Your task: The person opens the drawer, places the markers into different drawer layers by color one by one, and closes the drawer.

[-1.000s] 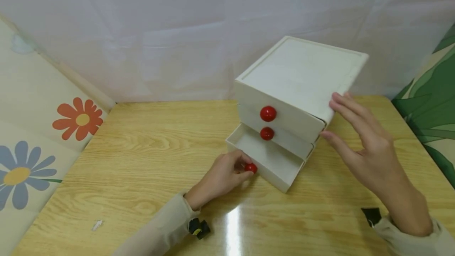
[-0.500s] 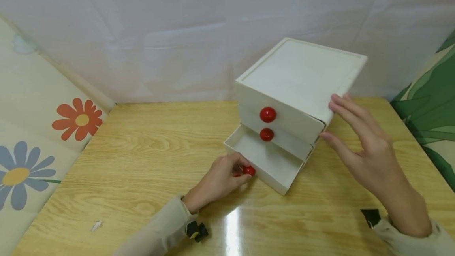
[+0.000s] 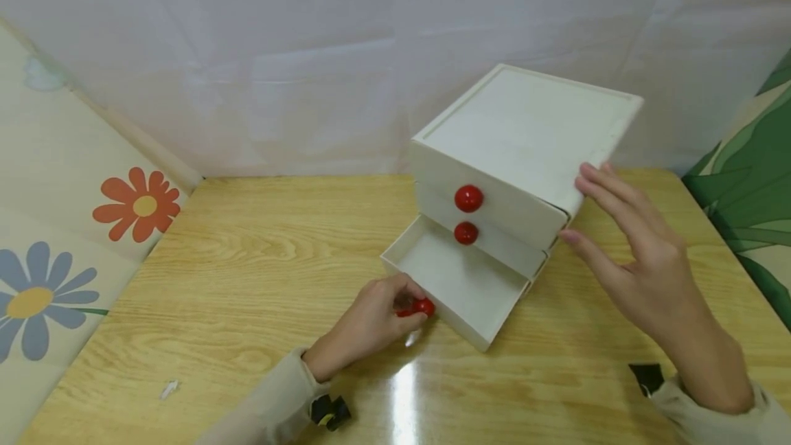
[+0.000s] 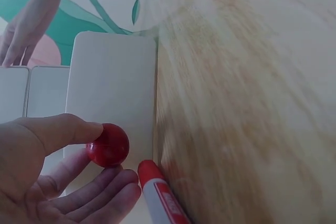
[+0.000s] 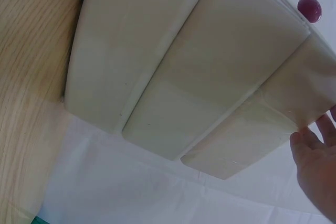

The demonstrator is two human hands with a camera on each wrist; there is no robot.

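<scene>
A white unit of 3 stacked drawers (image 3: 525, 136) with red knobs stands on the table. Its bottom drawer (image 3: 457, 323) is pulled out, the white floor inside showing. My left hand (image 3: 364, 325) pinches that drawer's round red knob (image 4: 108, 145) between thumb and fingers. Beside the fingertips, in the left wrist view, lies a white marker with a red cap (image 4: 161, 196); the hand mostly hides it from the head view. My right hand (image 3: 649, 266) rests its fingertips and thumb on the unit's upper right side, fingers nearly straight, as the right wrist view (image 5: 320, 156) also shows at its edge.
The wooden table (image 3: 278, 246) extends to the left and in front of the unit. A small white scrap (image 3: 169, 389) lies at the front left. Behind hangs a white sheet (image 3: 309, 67); side panels carry printed flowers (image 3: 145, 206) and leaves.
My left hand has moved toward the front left with the knob, and the bottom drawer has slid further out. The right hand has stayed on the unit's side.
</scene>
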